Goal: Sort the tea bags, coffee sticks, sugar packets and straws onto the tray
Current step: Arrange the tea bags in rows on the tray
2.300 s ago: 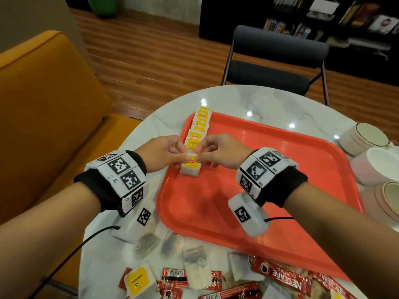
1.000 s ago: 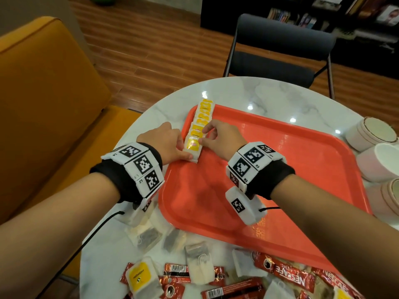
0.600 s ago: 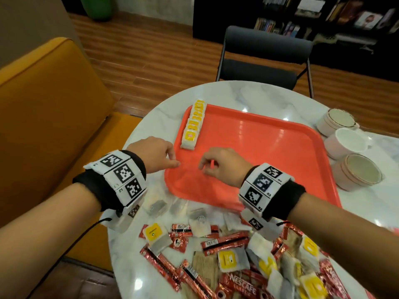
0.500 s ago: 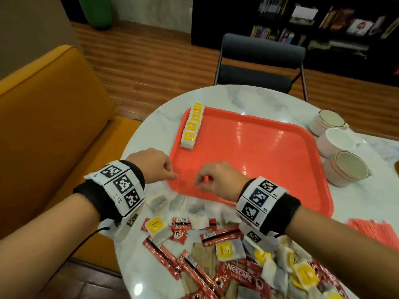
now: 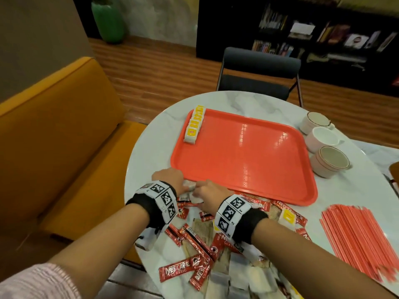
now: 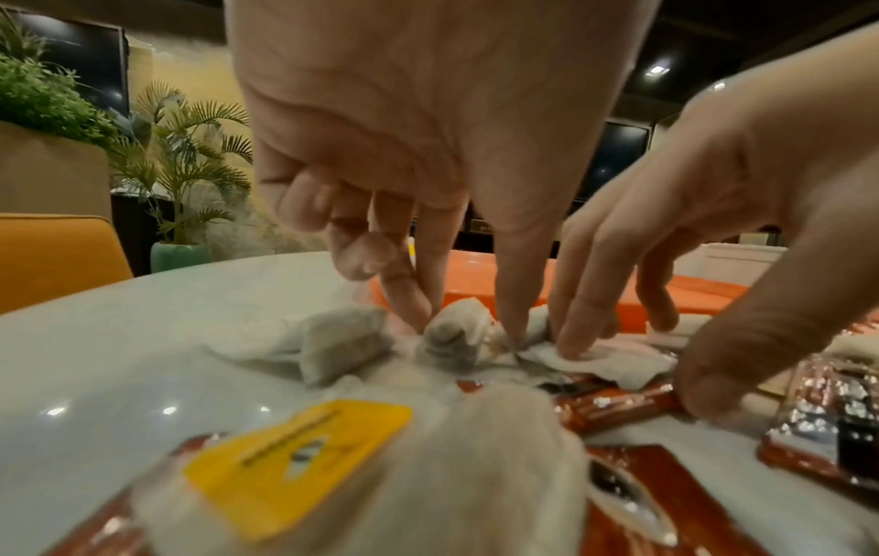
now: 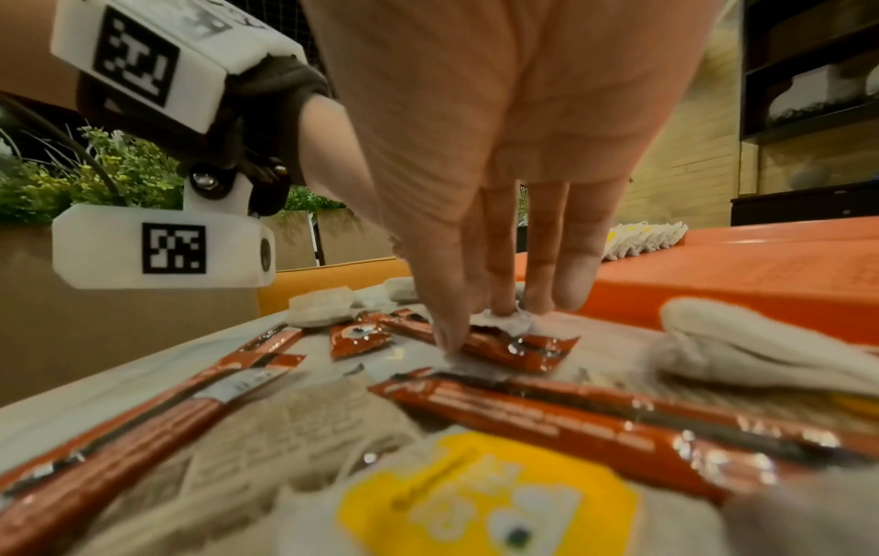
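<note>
An orange-red tray [image 5: 248, 165] lies on the round marble table, with a row of yellow-tagged tea bags [image 5: 194, 128] along its far left edge. Loose tea bags, red coffee sticks [image 5: 183, 270] and brown sugar packets [image 5: 203, 229] are heaped in front of the tray. Red straws [image 5: 356, 238] lie in a bundle at the right. My left hand [image 6: 464, 319] reaches down by the tray's near left corner and pinches a tea bag [image 6: 452, 338] between thumb and fingers. Right beside it, my right hand [image 7: 475, 327] presses straight fingers on a flat white tea bag [image 7: 504, 319] that lies on a coffee stick.
Three cups [image 5: 330, 160] stand off the tray's right side. A dark chair [image 5: 257, 83] is at the table's far side and a yellow sofa [image 5: 54, 137] at the left. The table edge runs close under my left wrist.
Both hands left the tea bag row on the tray and drew back toward me to the loose pile at the tray's near left corner. The left hand took hold of a tea bag.
</note>
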